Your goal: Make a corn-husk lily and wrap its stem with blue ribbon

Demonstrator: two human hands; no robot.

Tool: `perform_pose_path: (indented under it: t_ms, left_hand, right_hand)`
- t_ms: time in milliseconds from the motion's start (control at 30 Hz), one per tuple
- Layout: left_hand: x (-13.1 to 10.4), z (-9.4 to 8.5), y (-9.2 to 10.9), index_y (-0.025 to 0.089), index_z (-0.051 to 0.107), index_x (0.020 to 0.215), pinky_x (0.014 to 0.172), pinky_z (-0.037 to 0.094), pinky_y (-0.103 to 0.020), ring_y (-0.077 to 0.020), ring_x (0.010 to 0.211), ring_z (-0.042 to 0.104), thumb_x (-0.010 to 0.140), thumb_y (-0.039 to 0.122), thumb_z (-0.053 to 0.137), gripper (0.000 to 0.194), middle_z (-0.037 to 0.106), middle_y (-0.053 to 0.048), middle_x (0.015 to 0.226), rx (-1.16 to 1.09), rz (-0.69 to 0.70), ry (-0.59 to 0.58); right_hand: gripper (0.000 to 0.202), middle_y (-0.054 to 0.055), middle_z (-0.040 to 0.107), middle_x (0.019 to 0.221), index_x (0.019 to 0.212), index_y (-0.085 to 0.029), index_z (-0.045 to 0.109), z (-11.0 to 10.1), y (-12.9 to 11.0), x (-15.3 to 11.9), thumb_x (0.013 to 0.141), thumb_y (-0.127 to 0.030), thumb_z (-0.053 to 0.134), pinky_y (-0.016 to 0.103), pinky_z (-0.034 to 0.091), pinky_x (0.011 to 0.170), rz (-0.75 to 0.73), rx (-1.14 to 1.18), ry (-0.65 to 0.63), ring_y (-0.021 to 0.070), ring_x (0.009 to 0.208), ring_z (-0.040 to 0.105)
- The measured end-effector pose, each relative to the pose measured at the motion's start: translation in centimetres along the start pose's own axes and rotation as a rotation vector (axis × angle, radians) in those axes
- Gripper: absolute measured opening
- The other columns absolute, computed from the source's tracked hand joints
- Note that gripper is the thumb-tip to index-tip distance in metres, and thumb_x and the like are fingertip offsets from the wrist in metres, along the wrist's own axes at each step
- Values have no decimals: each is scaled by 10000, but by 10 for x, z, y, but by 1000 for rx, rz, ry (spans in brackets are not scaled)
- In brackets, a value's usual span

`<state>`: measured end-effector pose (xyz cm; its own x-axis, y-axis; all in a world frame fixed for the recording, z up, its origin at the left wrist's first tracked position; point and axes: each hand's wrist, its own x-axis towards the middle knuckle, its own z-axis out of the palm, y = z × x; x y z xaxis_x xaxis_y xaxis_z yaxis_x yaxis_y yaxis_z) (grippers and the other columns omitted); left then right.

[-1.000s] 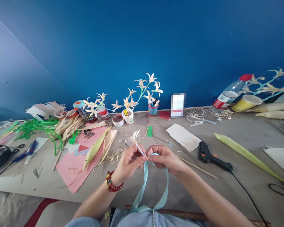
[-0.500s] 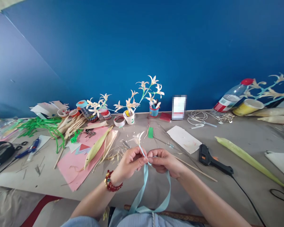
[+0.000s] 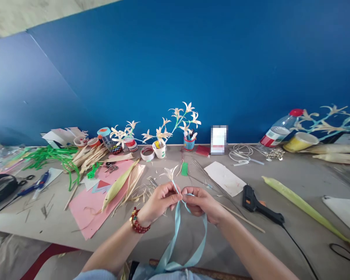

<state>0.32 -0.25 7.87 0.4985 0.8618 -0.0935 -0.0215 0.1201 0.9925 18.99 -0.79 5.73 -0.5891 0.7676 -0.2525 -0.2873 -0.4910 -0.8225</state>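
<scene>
Below the frame's centre, the person's left hand (image 3: 163, 199) has a narrow grip on the pale-blue stem (image 3: 176, 187) of a white flower (image 3: 170, 173); the right hand (image 3: 203, 203) pinches light-blue ribbon (image 3: 177, 218) beside it.

Red-capped bottle (image 3: 277, 132) near a coiled white cable (image 3: 242, 160)

I see a big blue wall (image 3: 175, 58). A long grey table (image 3: 294, 171) runs along the wall's foot. A rough, pale surface (image 3: 52, 13) shows above the wall's left part, where the blue looks paler.
</scene>
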Motion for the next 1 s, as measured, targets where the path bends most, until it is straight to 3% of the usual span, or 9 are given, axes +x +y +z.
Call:
perform_pose_path:
  t_ms: [233,400,633,900,1000]
  left_hand:
    - [7,5,0,143,562,782,490,319,-204,-53,487,420,771,439,717,334,478,52,617,-64,-11,14]
    - [10,7,-3,141,564,774,479,303,-202,-50,484,413,761,453,717,348,485,51,611,-37,-11,31]
    - [12,1,-19,141,573,799,485,310,-204,-54,490,415,773,433,710,324,486,51,625,-32,-1,0]
    - [10,2,-27,141,573,820,516,293,-216,-57,501,404,785,427,710,318,474,53,626,-167,-46,-63]
    - [10,3,-28,141,582,819,522,290,-221,-59,507,418,780,411,718,305,486,48,639,-191,-61,-49]
  right_hand:
    - [323,-133,247,498,805,-183,532,-11,1,-1,766,-402,767,174,60,392,29,30,-45,26,427,103]
    - [376,-130,269,487,770,-174,532,-10,2,0,699,-404,820,185,56,398,-15,-26,13,22,424,128]
    - [370,-138,257,444,740,-174,547,-19,8,2,709,-441,801,197,54,380,-30,-116,87,23,397,122]
    - [306,-118,313,453,752,-167,563,-20,10,-2,778,-418,737,181,115,387,-44,-256,112,34,411,181]
    - [286,-92,399,479,758,-169,556,-18,13,-2,796,-404,715,168,251,411,-78,-254,115,47,427,307]
